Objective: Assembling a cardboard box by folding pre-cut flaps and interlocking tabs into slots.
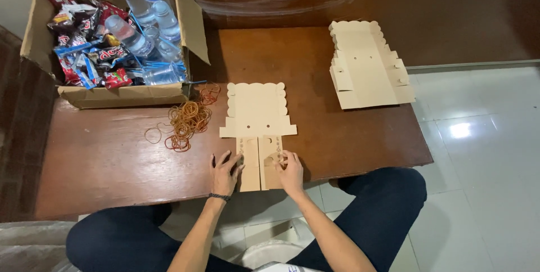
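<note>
Both hands rest at the near edge of the bench [112, 159], pressing on the lower flaps of a flat cardboard cutout [257, 117]. The left hand [225, 173] lies fingers spread, palm down, on the left flap; nothing is gripped. The right hand [291, 172] has its fingers curled over the right flap, pinning it rather than clasping it. The cutout stretches away from the hands, its scalloped top edge farthest off. Beyond the left hand, up and to its left, lies a heap of rubber bands [187, 121], with bare wood between. Farther that way stands an open carton [115, 96] of snack packets and water bottles. Well beyond the right hand, toward the far right corner, sits a stack of cutouts [367, 66], overhanging the bench edge slightly. Bare bench lies between it and the right hand.
</note>
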